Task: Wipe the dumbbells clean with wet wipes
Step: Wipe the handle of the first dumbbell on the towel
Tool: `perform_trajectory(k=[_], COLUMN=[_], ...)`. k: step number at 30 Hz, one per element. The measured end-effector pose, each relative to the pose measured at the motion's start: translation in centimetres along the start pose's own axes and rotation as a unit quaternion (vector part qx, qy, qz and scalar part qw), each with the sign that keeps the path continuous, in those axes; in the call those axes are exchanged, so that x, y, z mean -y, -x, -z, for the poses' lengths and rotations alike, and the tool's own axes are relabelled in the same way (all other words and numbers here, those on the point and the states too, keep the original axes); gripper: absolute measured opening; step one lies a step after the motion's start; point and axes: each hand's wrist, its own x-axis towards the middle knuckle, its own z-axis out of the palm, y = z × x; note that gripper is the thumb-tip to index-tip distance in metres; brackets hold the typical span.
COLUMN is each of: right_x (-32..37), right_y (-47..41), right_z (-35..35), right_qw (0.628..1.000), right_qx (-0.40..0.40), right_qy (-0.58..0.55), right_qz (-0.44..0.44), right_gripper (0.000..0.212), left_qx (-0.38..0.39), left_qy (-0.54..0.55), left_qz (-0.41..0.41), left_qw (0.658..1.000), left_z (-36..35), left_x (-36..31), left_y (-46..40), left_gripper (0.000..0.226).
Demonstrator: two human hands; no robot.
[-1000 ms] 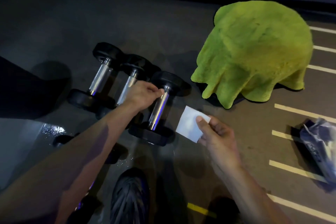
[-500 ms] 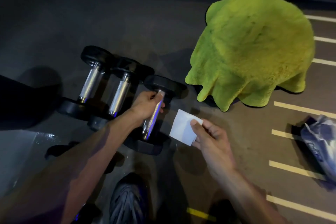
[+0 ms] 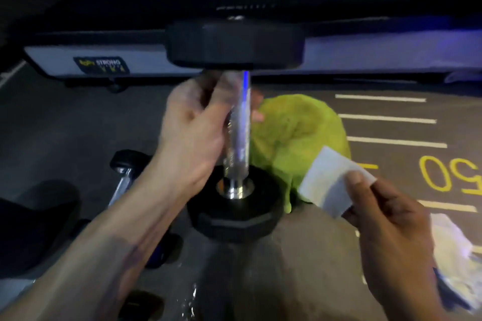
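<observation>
Wiping hasn't begun: left hand (image 3: 193, 122) grips the upright dumbbell (image 3: 236, 122), right hand (image 3: 391, 227) pinches a wipe (image 3: 326, 180) just beside it.

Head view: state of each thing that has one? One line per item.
Held dumbbell: upright, lifted, gripped by its chrome handle.
Left hand: fingers curled round the handle.
Wet wipe: folded flat, pinched, not touching the dumbbell.
Right hand: pinches the wipe.
Second dumbbell: lying on the floor, untouched.
Green cloth: draped in a heap.
Wipes pack: on the floor; open or sealed unclear.
</observation>
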Motion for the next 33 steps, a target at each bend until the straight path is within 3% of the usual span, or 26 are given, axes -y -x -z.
perform_trajectory(k=[4, 8, 11, 14, 17, 21, 26, 28, 31, 33], right_x=[2.3, 1.9, 1.1, 1.7, 3.7, 5.9, 6.3, 5.7, 4.6, 4.4], right_y=[-2.0, -3.1, -3.8, -4.9, -6.9, -9.5, -11.9, -11.7, -11.0, -11.0], right_z=[2.8, 4.4, 5.1, 4.8, 3.5, 1.0, -1.8, -3.3, -4.4, -4.2], right_qw=[0.999, 0.993, 0.988, 0.984, 0.977, 0.962, 0.946, 0.954, 0.955, 0.953], right_qx=[-0.050, -0.114, -0.128, -0.112, -0.074, -0.032, -0.035, 0.023, 0.076, 0.081], right_qy=[0.010, 0.030, 0.073, 0.125, 0.158, 0.204, 0.228, 0.208, 0.201, 0.199], right_qz=[0.004, 0.010, 0.037, 0.064, 0.124, 0.177, 0.228, 0.213, 0.207, 0.213], right_gripper=[0.023, 0.032, 0.017, 0.016, 0.018, 0.031, 0.020, 0.019, 0.027, 0.029], left_qx=[0.027, 0.041, 0.037, 0.038, 0.042, 0.047, 0.017, -0.024, -0.081, -0.081], left_qy=[0.035, 0.036, 0.034, 0.043, 0.076, 0.056, 0.025, 0.003, -0.055, -0.103], left_qz=[-0.035, -0.020, -0.022, -0.021, -0.007, -0.016, -0.038, -0.046, -0.065, -0.130], left_qw=[0.998, 0.998, 0.998, 0.998, 0.996, 0.997, 0.999, 0.999, 0.993, 0.983], left_z=[-5.9, -8.9, -9.4, -9.1, -8.7, -8.5, -8.3, -8.1, -7.2, -6.3], left_x=[-2.1, -0.6, 0.9, 1.1, 1.0, 1.7, 1.9, 1.6, 1.4, 0.6], left_y=[-4.4, -6.2, -6.6, -7.2, -8.0, -8.9, -8.8, -8.8, -9.1, -9.1], left_gripper=[0.026, 0.013, 0.013, 0.009, 0.022, 0.011, 0.018, 0.032, 0.087, 0.114])
